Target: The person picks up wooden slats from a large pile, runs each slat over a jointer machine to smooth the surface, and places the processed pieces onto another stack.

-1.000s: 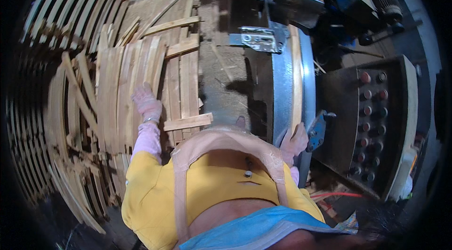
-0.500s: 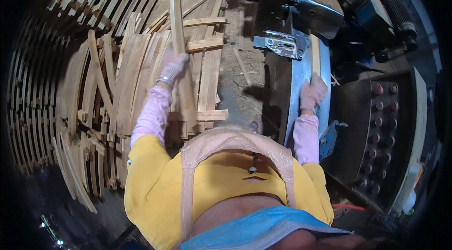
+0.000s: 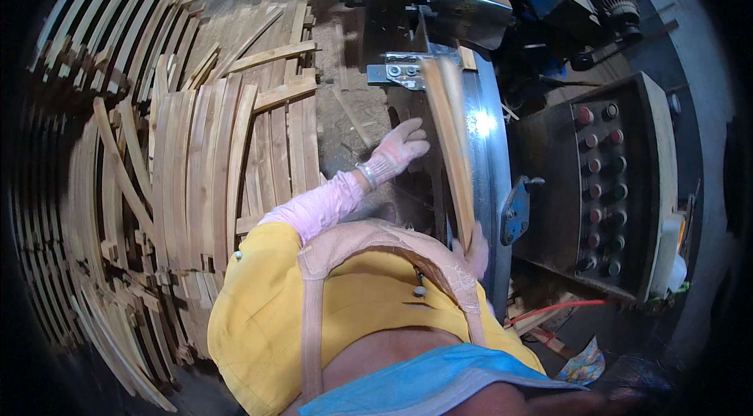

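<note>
Wooden and pale, a long narrow slat [image 3: 453, 151] stands on edge against the curved metal rim [image 3: 492, 181] of a machine, running from about twelve o'clock down to six o'clock in front of the person. The right hand [image 3: 475, 250], gloved in pink, holds the near end of the slat at its six o'clock tip; the fingers seem wrapped about the wood, though the chest harness hides most of the grip. The left hand [image 3: 401, 146], also in a pale pink glove with a pink sleeve behind it, hovers at nine o'clock of the slat, just beside it, its fingers spread loose and grasping nothing; I cannot tell whether the fingertips touch the wood.

At nine o'clock of the left hand lies a broad heap of curved wooden slats [image 3: 204, 173], laid side by side on the floor, with more bent strips [image 3: 70, 181] fanned out beyond them toward the rim of the view. At three o'clock of the machine rim stands a dark control box [image 3: 608, 181] with rows of round buttons. A blue metal latch [image 3: 514, 210] sits between rim and box. Sawdust [image 3: 345, 122] covers the floor near the left hand.
</note>
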The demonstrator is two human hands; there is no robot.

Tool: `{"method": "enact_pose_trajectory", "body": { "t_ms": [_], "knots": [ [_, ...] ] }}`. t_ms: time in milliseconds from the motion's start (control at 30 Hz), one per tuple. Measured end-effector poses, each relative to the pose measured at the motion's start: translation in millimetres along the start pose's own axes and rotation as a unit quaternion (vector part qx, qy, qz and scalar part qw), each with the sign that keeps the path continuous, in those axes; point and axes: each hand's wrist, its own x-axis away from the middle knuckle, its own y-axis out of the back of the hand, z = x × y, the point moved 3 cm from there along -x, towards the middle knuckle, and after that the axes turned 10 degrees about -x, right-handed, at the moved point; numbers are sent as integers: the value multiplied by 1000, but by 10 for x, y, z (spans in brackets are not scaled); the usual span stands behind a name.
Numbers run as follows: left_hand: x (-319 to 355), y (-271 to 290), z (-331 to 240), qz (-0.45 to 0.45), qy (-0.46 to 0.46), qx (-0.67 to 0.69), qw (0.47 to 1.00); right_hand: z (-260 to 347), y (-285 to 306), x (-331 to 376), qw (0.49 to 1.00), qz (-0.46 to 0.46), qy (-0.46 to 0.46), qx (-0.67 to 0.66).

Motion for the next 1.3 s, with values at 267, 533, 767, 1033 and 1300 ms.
{"method": "enact_pose_trajectory", "body": {
  "t_ms": [267, 533, 767, 1033, 1300],
  "knots": [
    [424, 996, 663, -79, 163, -234, 955, 103, -356, -994, 982, -164, -38, 85],
    [276, 1348, 12, -187, 85, -517, 831, 564, -633, -2367, 987, -145, 35, 59],
    [1530, 3506, 798, -308, 105, -766, 554, 295, -171, -1031, 999, -5, -35, 36],
    [1863, 3335, 402, -235, 321, -759, 516, -578, 152, -77, 989, 40, -22, 143],
    [1820, 3278, -179, -318, 207, -590, 712, 60, -300, -1508, 970, -117, 142, 158]
  ]
}}
